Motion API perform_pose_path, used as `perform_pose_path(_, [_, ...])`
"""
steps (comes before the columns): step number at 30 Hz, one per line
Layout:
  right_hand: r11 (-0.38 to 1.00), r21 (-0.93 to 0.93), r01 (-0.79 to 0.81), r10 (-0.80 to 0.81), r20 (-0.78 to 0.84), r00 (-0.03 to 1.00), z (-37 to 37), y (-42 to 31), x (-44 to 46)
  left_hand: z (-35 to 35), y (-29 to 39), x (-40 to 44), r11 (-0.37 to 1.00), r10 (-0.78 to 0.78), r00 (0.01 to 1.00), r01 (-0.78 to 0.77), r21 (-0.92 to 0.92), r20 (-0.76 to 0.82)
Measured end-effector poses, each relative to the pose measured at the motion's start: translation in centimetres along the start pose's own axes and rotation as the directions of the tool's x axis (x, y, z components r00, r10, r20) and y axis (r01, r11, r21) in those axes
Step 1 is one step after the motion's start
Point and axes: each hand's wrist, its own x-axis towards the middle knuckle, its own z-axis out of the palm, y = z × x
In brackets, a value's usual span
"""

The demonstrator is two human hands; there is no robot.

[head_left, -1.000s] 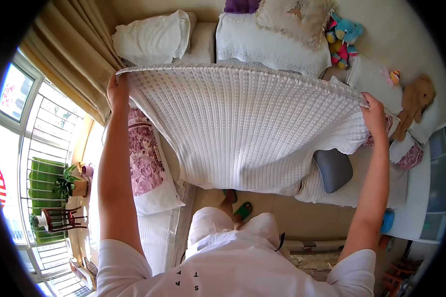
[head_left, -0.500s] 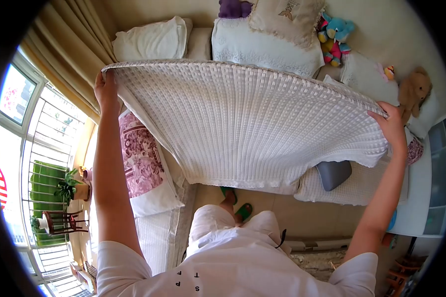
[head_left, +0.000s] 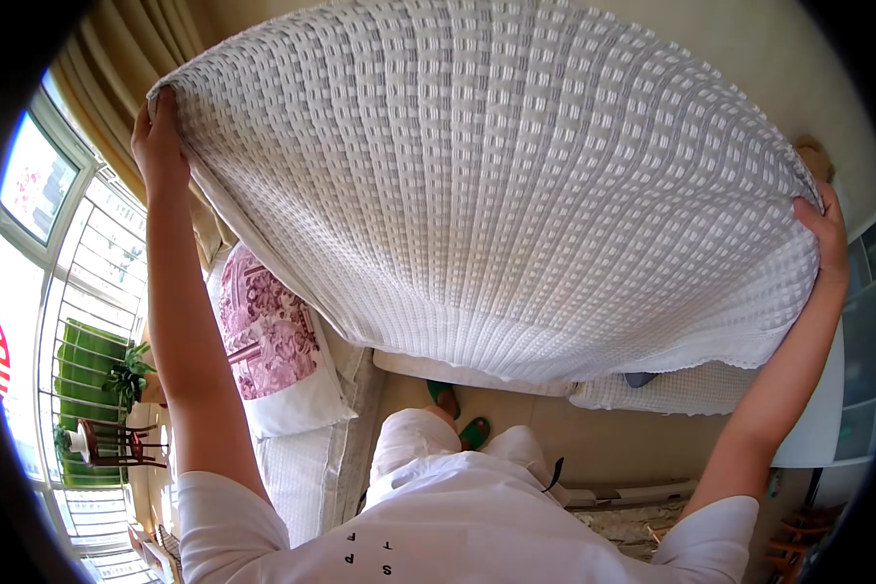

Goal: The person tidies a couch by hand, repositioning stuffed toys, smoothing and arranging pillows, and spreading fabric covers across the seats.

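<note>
A large white and grey woven cover (head_left: 496, 185) is stretched wide between my two raised hands and fills the upper middle of the view. My left hand (head_left: 162, 136) grips its upper left corner beside the curtain. At the right, my right hand (head_left: 823, 234) is closed on the cover's other corner, thumb showing in front. The cover's lower edge hangs above the seats beyond my feet. It hides most of the sofa and whatever lies on it.
A pink patterned cushion (head_left: 268, 331) lies on the left seat (head_left: 302, 472). Tan curtains (head_left: 117, 68) and a barred window stand at the left, with a potted plant (head_left: 127, 378) and small chair (head_left: 117, 441). A grey cushion (head_left: 638, 379) peeks out below the cover.
Both hands have risen and moved farther apart, lifting and spreading the cover. It now hides the pillows and most toys behind it, and nearly all of the grey cushion.
</note>
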Motion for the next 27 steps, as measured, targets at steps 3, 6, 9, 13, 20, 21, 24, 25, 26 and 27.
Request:
perform_pose_path(3, [0.995,-0.102,-0.019,0.014,-0.041,0.999,1.1,-0.4,2.6,1.3,0.4,0.9,0.98,-0.065,0.996,0.051,0.194,0.067])
perform_pose_path(6, [0.926,-0.377,-0.031,0.073,0.098,0.993,3.7,2.1,6.2,2.2,-3.9,1.4,0.899,-0.133,0.985,0.072,0.432,0.111])
perform_pose_path(9, [0.847,-0.527,0.068,0.081,0.255,0.964,7.7,6.5,9.8,3.0,-11.7,2.2,0.85,-0.194,0.971,0.097,0.518,0.136])
perform_pose_path(13, [0.718,-0.678,0.155,0.034,0.257,0.966,11.5,12.1,12.4,4.2,-18.8,1.3,0.772,-0.278,0.952,0.141,0.62,0.13])
perform_pose_path(20, [0.685,-0.714,0.144,0.059,0.251,0.966,17.5,23.0,14.0,3.9,-31.9,-1.5,0.768,-0.382,0.918,0.249,0.59,0.11])
perform_pose_path(21, [0.683,-0.719,0.131,0.062,0.235,0.97,18.2,24.1,14.2,4.1,-33.1,-2.1,0.769,-0.406,0.909,0.282,0.573,0.098])
perform_pose_path(24, [0.669,-0.736,0.106,0.122,0.249,0.961,20.5,27.0,14.4,5.0,-36.0,-3.5,0.718,-0.457,0.885,0.306,0.625,0.092])
perform_pose_path(25, [0.63,-0.769,0.108,0.121,0.235,0.964,21.2,27.9,14.7,5.5,-36.7,-3.8,0.691,-0.492,0.865,0.322,0.647,0.094])
perform_pose_path(26, [0.63,-0.767,0.12,0.122,0.251,0.96,21.5,29.8,15.0,5.8,-38.0,-4.1,0.655,-0.499,0.863,0.316,0.686,0.079])
perform_pose_path(27, [0.626,-0.771,0.115,0.129,0.248,0.96,22.0,30.8,15.0,5.7,-39.5,-4.2,0.654,-0.505,0.859,0.319,0.686,0.082])
